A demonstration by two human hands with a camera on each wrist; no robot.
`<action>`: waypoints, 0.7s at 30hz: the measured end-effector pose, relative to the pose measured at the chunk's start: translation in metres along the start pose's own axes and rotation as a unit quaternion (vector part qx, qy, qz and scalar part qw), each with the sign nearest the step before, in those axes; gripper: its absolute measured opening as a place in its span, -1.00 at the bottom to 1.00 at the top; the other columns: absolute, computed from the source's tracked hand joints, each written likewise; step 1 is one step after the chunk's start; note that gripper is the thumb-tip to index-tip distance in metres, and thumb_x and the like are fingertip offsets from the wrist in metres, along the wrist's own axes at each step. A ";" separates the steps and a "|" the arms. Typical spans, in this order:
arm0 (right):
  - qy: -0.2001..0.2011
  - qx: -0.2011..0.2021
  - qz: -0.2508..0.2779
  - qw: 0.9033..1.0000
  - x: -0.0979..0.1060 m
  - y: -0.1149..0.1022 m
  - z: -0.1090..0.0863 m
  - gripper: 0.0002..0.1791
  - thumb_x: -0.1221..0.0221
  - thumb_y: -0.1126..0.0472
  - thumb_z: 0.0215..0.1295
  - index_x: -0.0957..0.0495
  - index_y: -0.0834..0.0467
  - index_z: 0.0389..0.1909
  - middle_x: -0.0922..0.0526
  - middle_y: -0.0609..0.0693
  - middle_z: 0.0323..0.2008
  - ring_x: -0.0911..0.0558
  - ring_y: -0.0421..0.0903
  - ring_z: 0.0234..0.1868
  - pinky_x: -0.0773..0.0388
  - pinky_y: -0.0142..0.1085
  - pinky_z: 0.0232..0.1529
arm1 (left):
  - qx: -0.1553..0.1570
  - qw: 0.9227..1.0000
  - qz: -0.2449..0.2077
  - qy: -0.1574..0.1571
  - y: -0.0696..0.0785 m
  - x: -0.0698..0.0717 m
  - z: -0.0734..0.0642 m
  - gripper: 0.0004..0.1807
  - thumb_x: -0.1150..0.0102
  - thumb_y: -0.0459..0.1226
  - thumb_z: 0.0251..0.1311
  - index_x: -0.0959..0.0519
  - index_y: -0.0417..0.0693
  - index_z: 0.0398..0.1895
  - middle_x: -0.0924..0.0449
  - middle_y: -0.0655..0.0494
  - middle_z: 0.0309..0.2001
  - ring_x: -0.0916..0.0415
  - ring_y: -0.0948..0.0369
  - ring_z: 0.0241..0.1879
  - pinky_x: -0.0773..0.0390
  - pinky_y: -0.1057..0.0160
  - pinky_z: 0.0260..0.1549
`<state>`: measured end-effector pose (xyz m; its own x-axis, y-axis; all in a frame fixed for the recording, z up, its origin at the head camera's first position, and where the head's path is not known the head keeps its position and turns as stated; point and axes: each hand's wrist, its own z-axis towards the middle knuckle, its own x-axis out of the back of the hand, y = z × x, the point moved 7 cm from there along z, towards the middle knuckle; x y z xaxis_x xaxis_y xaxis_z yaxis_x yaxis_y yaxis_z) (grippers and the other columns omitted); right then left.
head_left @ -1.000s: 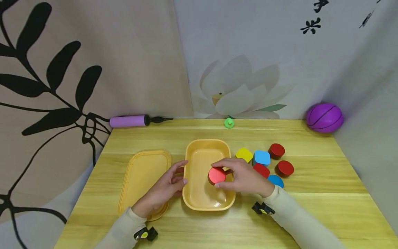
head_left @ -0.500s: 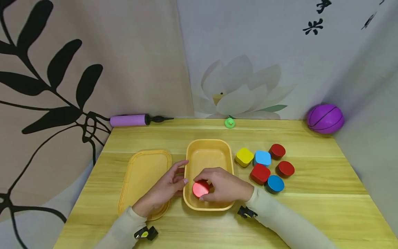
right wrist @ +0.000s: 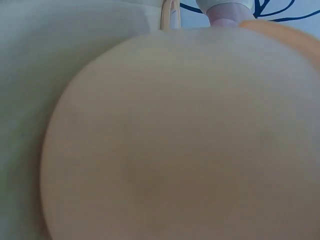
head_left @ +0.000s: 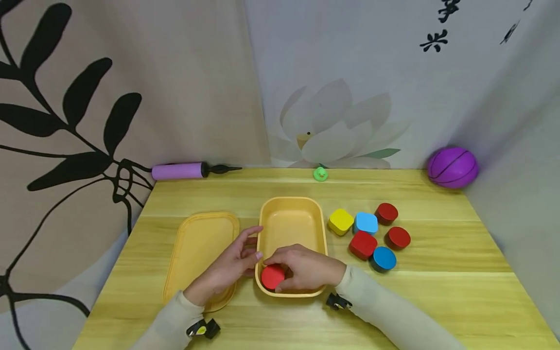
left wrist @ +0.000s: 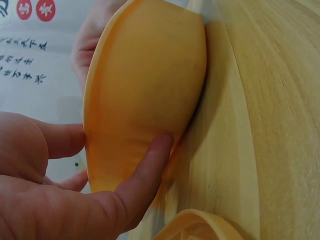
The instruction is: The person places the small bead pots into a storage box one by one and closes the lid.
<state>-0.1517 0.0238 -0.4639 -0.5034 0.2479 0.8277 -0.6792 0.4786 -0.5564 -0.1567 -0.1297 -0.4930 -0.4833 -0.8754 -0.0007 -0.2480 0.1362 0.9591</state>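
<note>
A yellow-orange plastic box [head_left: 293, 221] stands in the middle of the wooden table. My right hand [head_left: 306, 269] reaches inside it and pinches a red round block [head_left: 272, 276] between thumb and fingers, down at the near left corner. In the right wrist view the back of the hand fills most of the picture, and the block is hidden there. My left hand [head_left: 226, 268] rests its extended fingers against the box's left side; the left wrist view shows one finger [left wrist: 152, 160] along the outer wall and others at the rim.
A matching lid [head_left: 199, 248] lies left of the box, partly under the left hand. To the right sit a yellow block [head_left: 341, 221], two blue blocks [head_left: 383, 258] and several red ones [head_left: 363, 244]. Along the back are a purple pump [head_left: 178, 171], a green duck [head_left: 320, 174] and a purple ball [head_left: 453, 167].
My right hand has carried the red round block left and toward me, from over the box's middle to its near left corner. The left hand stays at the box's side.
</note>
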 end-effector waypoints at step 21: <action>0.127 -0.019 0.094 0.987 0.043 0.011 -0.029 -0.55 -0.43 0.04 0.37 -0.68 0.09 0.20 -0.76 -0.02 0.08 -0.71 -0.07 0.04 -0.71 -0.28 0.01 | -0.004 1.000 -0.005 0.016 -0.003 0.002 0.000 -0.30 -0.04 -0.31 0.61 -0.05 0.12 0.69 -0.23 -0.31 0.52 -0.47 -0.16 0.38 -0.75 -0.01 0.01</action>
<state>-0.1654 0.0647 -0.4325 -0.4658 0.5355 0.7045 -0.5635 0.4343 -0.7027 -0.1566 -0.1317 -0.4958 -0.4542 -0.8909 -0.0006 -0.2448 0.1241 0.9616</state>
